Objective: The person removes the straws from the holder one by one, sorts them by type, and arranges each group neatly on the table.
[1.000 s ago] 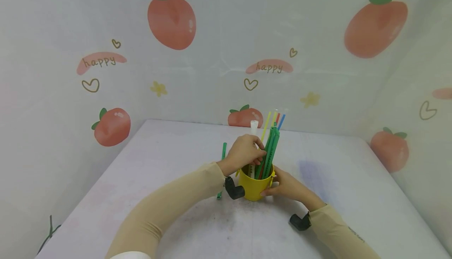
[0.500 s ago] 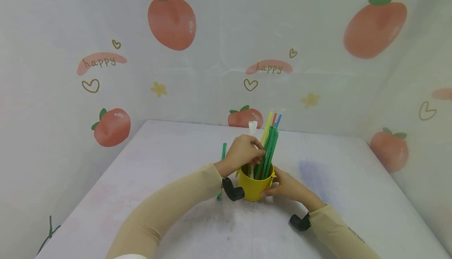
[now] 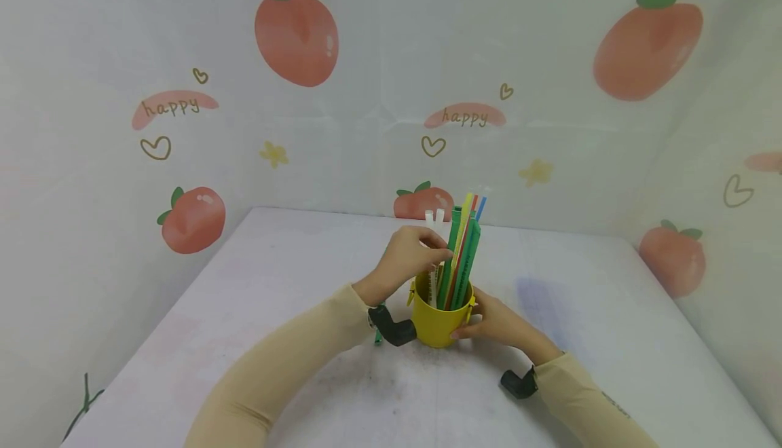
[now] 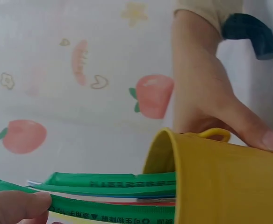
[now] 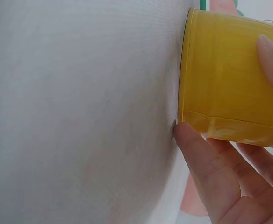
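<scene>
A small yellow bucket (image 3: pixel 436 326) stands upright on the table, holding several straws. Against its right side, my right hand (image 3: pixel 504 322) steadies it with thumb and fingers spread round the wall, as the right wrist view also shows. Above the rim, my left hand (image 3: pixel 406 261) pinches a green-wrapped straw (image 3: pixel 455 220) between thumb and fingers; in the left wrist view the thumb (image 4: pixel 38 201) presses on its printed wrapper. More green-wrapped straws (image 3: pixel 472 244) lean at the right of the bucket, beside yellow, red and blue ones. White-wrapped straws (image 3: pixel 432 285) stand at the left, partly behind my left hand.
Another green-wrapped straw (image 3: pixel 378 337) lies on the white table (image 3: pixel 342 400) left of the bucket, mostly hidden by my left wrist. A patterned white curtain (image 3: pixel 366 122) rises behind the table. Black camera mounts (image 3: pixel 518 385) stick out from both wrists.
My left hand has shifted slightly left and up. One green-wrapped straw now stands higher and apart from the other green ones. The white straws have spread; my right hand and the bucket stay put.
</scene>
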`<state>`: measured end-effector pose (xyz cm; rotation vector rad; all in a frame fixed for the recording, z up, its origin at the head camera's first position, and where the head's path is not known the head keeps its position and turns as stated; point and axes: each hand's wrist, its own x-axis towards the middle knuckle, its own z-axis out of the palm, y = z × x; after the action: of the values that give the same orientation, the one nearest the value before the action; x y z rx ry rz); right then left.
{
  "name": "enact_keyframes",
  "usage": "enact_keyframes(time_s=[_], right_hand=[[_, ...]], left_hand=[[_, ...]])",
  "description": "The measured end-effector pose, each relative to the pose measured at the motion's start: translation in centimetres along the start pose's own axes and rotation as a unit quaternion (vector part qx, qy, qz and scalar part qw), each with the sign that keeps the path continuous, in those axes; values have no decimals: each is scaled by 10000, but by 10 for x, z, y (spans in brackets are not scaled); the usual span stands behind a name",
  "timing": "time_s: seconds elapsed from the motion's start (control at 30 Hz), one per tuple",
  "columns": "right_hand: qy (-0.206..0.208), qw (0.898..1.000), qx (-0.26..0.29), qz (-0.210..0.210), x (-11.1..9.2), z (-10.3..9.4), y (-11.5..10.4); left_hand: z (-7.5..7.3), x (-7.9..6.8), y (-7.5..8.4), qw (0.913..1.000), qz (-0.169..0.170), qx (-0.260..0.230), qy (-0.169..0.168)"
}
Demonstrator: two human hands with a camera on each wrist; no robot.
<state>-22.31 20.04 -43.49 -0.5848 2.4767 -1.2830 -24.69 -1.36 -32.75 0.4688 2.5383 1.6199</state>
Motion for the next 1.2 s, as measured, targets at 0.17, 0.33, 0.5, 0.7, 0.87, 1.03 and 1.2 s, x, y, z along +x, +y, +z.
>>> enact_keyframes(time_s=[0.17,0.33,0.5,0.7,0.87,1.03,1.2], right_hand=[[21,10000,-40,-13,0,0,-1],[36,9999,-88,129,0,0,-1],[89,9996,-71,258,0,0,-2],[114,9994,-56,322,0,1,-2],[115,9995,-56,294,0,2,-1],[145,9994,-101,294,0,2,-2],[144,9993,-90,325,0,2,-2]], left_hand=[[-10,-4,5,9992,88,-395,73],[-21,-7,12,9948,206,-972,244],[-33,-10,22,9847,516,-1559,577],[-50,-10,31,9687,857,-2127,947],[-65,-10,35,9571,987,-2434,1225],[-79,-10,33,9559,847,-2435,1410],[-88,-9,24,9557,674,-2448,1487]])
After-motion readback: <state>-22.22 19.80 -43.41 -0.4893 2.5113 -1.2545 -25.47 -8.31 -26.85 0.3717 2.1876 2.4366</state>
